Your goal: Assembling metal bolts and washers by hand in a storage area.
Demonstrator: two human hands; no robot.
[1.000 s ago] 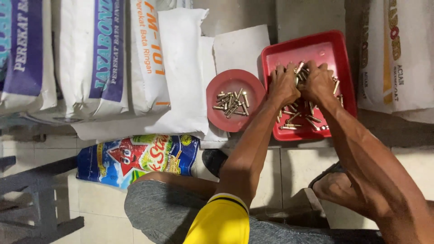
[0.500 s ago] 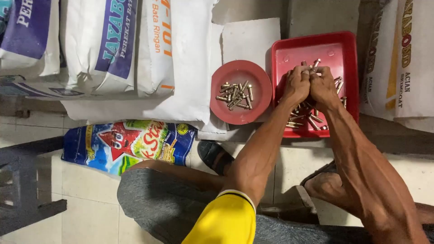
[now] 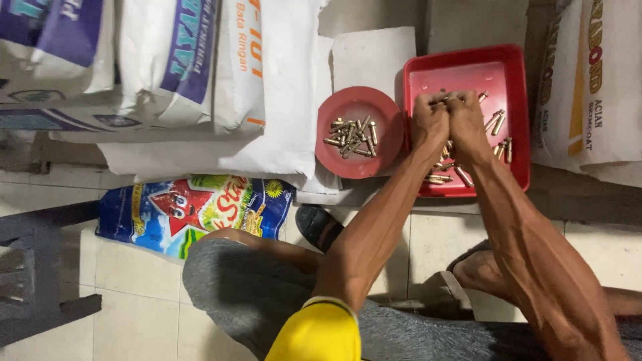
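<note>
My left hand (image 3: 429, 119) and my right hand (image 3: 466, 120) are pressed together over a red square tray (image 3: 468, 67). Between their fingertips they pinch a small brass-coloured bolt (image 3: 441, 99); how much of it each hand grips is hidden. Several loose brass bolts (image 3: 500, 127) lie scattered in the tray beside and under my hands. Left of the tray stands a round red dish (image 3: 386, 144) with a small heap of the same bolts (image 3: 349, 132) in it.
White sacks (image 3: 200, 73) are stacked at the left and another sack (image 3: 588, 87) at the right edge. A colourful blue plastic bag (image 3: 194, 208) lies on the tiled floor by my knee (image 3: 234, 281). A dark stool frame (image 3: 33, 267) stands at the far left.
My hands have stayed together over the tray and lifted slightly toward its far half. The view has shifted a little to the right.
</note>
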